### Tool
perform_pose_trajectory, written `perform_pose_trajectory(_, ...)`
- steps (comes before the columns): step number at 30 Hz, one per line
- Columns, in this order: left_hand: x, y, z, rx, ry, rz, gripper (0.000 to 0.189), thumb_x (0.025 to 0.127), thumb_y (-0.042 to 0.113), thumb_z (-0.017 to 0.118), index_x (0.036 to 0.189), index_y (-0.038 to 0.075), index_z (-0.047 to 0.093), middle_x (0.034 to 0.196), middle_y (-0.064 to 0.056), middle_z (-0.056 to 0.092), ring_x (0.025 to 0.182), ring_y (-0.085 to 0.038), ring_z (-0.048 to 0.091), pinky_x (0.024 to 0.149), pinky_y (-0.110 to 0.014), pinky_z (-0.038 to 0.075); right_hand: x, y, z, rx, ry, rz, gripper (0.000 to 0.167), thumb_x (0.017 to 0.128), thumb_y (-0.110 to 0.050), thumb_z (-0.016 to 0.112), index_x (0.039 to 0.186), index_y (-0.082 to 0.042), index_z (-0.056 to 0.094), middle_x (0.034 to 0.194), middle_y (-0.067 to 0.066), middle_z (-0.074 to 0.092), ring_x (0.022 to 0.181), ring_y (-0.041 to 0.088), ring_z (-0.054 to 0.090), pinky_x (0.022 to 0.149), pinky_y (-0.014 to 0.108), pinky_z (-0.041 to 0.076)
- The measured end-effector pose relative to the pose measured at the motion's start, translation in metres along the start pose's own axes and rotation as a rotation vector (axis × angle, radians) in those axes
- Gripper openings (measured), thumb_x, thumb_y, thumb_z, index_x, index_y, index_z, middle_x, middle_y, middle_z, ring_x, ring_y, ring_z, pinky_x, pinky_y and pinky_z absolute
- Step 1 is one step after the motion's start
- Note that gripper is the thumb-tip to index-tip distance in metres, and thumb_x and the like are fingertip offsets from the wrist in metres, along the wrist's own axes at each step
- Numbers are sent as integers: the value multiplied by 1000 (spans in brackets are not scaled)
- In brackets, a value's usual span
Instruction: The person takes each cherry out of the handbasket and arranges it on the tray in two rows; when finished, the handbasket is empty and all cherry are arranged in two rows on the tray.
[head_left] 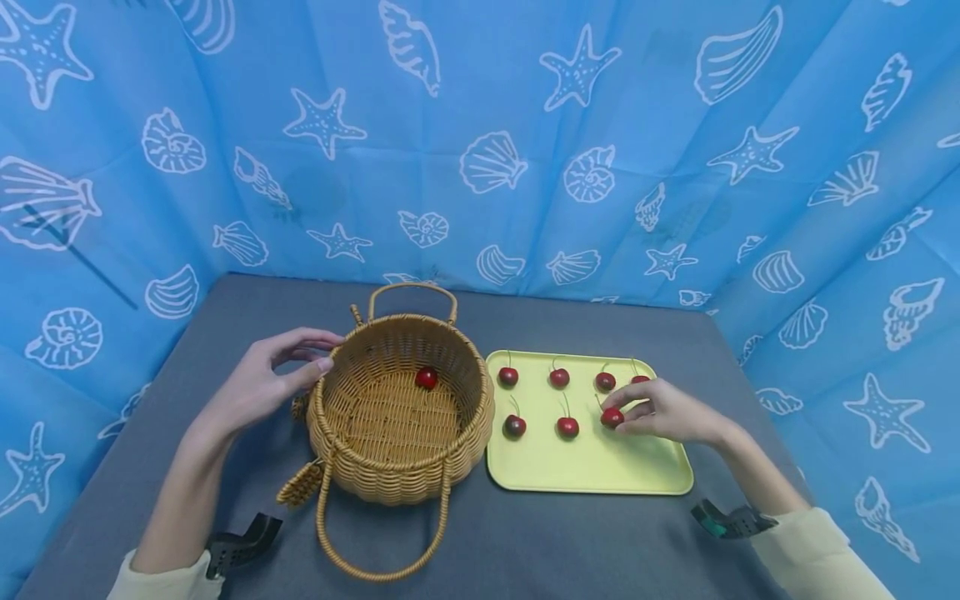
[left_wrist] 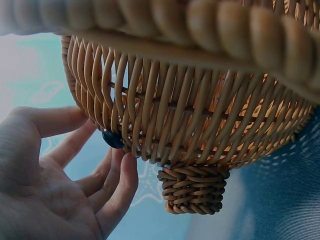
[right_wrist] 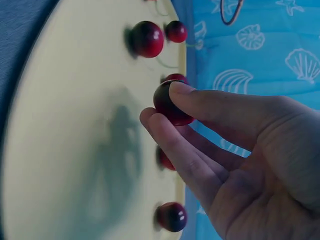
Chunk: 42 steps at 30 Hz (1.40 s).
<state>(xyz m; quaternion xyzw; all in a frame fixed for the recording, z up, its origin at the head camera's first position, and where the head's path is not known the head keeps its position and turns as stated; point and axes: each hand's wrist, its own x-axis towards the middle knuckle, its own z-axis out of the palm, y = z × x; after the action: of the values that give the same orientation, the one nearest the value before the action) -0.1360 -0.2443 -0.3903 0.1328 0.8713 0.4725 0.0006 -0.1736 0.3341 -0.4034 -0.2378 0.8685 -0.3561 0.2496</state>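
Over the right part of the yellow tray [head_left: 585, 477], my right hand [head_left: 663, 410] pinches a red cherry [right_wrist: 172, 104] between thumb and fingers. In the right wrist view, the held cherry is in front of other cherries near the tray's edge. My left hand [head_left: 258, 379] rests its fingertips against the left side of a round wicker basket [head_left: 405, 483]. From the left wrist view, its fingers [left_wrist: 125, 175] touch the outer weave with the palm away from it. One cherry [head_left: 426, 377] lies inside the basket, toward the back right.
Several stemmed cherries stand in two rows on the tray, such as one cherry [head_left: 567, 427] in the front row. The basket's front handle [head_left: 382, 575] hangs outward over the grey table [head_left: 540, 550]. A blue shell-patterned curtain [head_left: 480, 217] encloses the back and sides.
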Motion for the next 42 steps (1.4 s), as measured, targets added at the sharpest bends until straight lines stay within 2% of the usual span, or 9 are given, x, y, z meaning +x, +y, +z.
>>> perform_pose_trajectory(5, 0, 1, -1, 2, -2, -1, 35, 108, 21, 67, 142, 11, 68, 133, -15, 75, 121, -31, 66, 98, -45, 53, -4, 12, 6, 32, 19, 26, 34, 94, -6, 82, 125, 5, 73, 125, 24, 74, 107, 28, 81, 81, 25, 64)
perform_pose_trajectory(12, 0, 1, -1, 6, -3, 1, 35, 109, 21, 67, 142, 12, 68, 133, -14, 75, 121, -29, 66, 100, -47, 52, -6, 18, 13, -88, 78, -21, 33, 91, -12, 87, 119, 2, 75, 114, 14, 78, 106, 32, 77, 85, 28, 64)
perform_pose_trajectory(18, 1, 0, -1, 9, -2, 4, 35, 109, 21, 67, 142, 13, 69, 134, -13, 75, 120, -26, 66, 99, -45, 53, -6, 22, 18, -109, 112, 27, 34, 87, -16, 91, 114, -2, 74, 108, 10, 77, 102, 25, 76, 86, 29, 64)
perform_pose_trajectory(24, 0, 0, -1, 1, -4, 1, 35, 109, 21, 67, 142, 12, 68, 134, -14, 74, 123, -31, 66, 100, -47, 52, -7, 26, 21, -88, 153, 42, 35, 87, -15, 92, 112, -1, 72, 109, 11, 75, 98, 18, 74, 82, 25, 62)
perform_pose_trajectory(30, 0, -1, -1, -3, -5, -6, 35, 109, 21, 67, 143, 13, 68, 135, -14, 74, 123, -32, 66, 100, -47, 52, -9, 26, 23, -71, 183, 22, 36, 87, -15, 92, 113, -1, 72, 109, 12, 75, 94, 17, 72, 81, 25, 61)
perform_pose_trajectory(35, -1, -1, -1, -6, -7, -10, 35, 109, 22, 67, 143, 13, 68, 135, -14, 74, 124, -33, 66, 100, -48, 52, -13, 23, 19, -61, 174, 24, 38, 87, -15, 92, 115, 0, 71, 109, 14, 74, 93, 19, 74, 80, 26, 62)
perform_pose_trajectory(42, -1, -1, 0, -11, -7, -10, 36, 109, 22, 67, 143, 12, 68, 136, -15, 74, 124, -35, 66, 99, -48, 53, -19, 3, 2, -113, 168, 37, 35, 90, -15, 90, 114, 0, 71, 109, 14, 74, 95, 13, 74, 81, 27, 63)
